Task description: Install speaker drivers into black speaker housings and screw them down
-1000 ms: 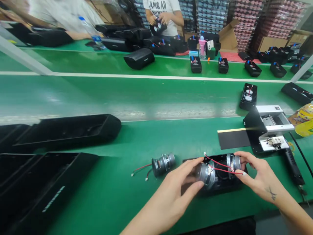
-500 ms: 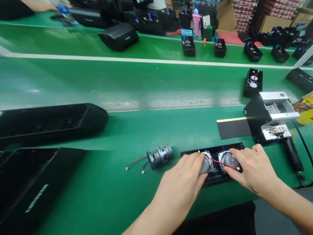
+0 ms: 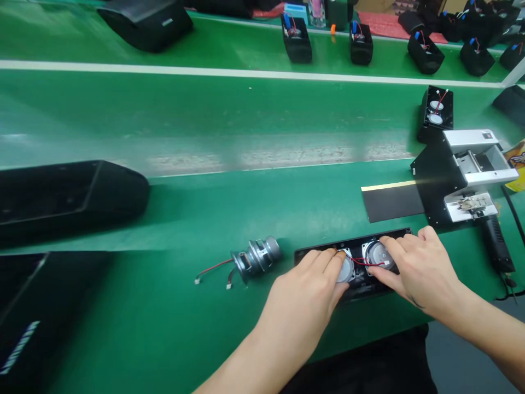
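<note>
A black speaker panel [image 3: 318, 253] lies near the front edge of the green bench. Two silver speaker drivers sit face-down in it, joined by a red wire. My left hand [image 3: 305, 293] curls its fingertips over the left driver [image 3: 348, 269]. My right hand [image 3: 416, 268] has its fingers spread round the right driver [image 3: 376, 255] and presses on it. A third loose driver [image 3: 257, 256] with red wires lies on its side just left of the panel, untouched.
Long black speaker housings [image 3: 65, 194] lie at the left. A black and silver tape dispenser [image 3: 465, 169] with a black strip [image 3: 389, 201] stands right of the panel, a black tool handle [image 3: 497, 247] below it. Another fitted panel [image 3: 437, 112] and small black units [image 3: 296, 39] lie beyond.
The two drivers went from held up and tilted above the panel to lying flat in it, with both hands lowered onto them. The view has tipped downward.
</note>
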The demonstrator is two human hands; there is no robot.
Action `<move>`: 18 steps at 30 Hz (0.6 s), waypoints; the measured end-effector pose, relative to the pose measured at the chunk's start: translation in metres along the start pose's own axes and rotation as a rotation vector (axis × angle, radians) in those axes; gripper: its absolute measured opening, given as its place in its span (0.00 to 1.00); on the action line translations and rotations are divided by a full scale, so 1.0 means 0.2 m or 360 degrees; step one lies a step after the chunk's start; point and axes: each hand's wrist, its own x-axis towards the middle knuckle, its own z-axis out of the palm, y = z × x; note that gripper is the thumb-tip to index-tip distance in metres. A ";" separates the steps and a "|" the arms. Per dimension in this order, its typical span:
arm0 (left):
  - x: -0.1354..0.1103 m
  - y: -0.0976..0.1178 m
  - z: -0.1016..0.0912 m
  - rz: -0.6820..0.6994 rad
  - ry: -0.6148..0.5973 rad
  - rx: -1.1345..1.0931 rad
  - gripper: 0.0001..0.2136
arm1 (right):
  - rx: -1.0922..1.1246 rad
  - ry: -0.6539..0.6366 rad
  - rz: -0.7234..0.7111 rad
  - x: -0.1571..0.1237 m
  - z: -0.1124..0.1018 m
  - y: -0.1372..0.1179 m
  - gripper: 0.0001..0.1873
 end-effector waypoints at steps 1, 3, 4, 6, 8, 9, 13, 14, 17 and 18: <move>-0.01 0.00 0.00 0.0005 0.0009 0.0004 0.13 | -0.0003 -0.0014 -0.0001 0.00 0.00 0.00 0.20; -0.02 -0.01 0.01 0.0004 0.0026 0.0009 0.12 | -0.0009 -0.0047 0.0000 0.00 0.01 0.00 0.20; -0.02 -0.01 0.01 0.0004 0.0037 0.0008 0.12 | -0.0009 -0.0065 0.0002 0.00 0.01 -0.01 0.20; -0.03 -0.02 0.01 0.0009 0.0050 -0.0010 0.11 | 0.0000 -0.0083 0.0019 0.00 0.01 -0.01 0.21; -0.03 -0.02 0.01 0.0011 0.0045 -0.0038 0.12 | 0.0019 -0.0063 0.0028 0.00 0.00 -0.02 0.21; -0.02 -0.03 0.01 0.0013 0.0044 -0.0053 0.12 | 0.0026 -0.0044 0.0028 0.00 0.00 -0.02 0.21; -0.01 -0.03 0.02 0.0038 0.0070 -0.0089 0.12 | 0.0021 -0.0017 0.0028 0.00 0.00 -0.03 0.19; -0.01 -0.03 0.02 0.0035 0.0072 -0.0095 0.12 | 0.0020 -0.0025 0.0028 0.00 0.00 -0.03 0.19; -0.02 -0.03 0.03 0.0006 0.0050 -0.0108 0.12 | 0.0032 -0.0047 0.0034 0.00 0.00 -0.03 0.21; -0.02 -0.03 0.03 0.0003 0.0038 -0.0104 0.12 | 0.0037 -0.0058 0.0041 0.00 0.00 -0.03 0.22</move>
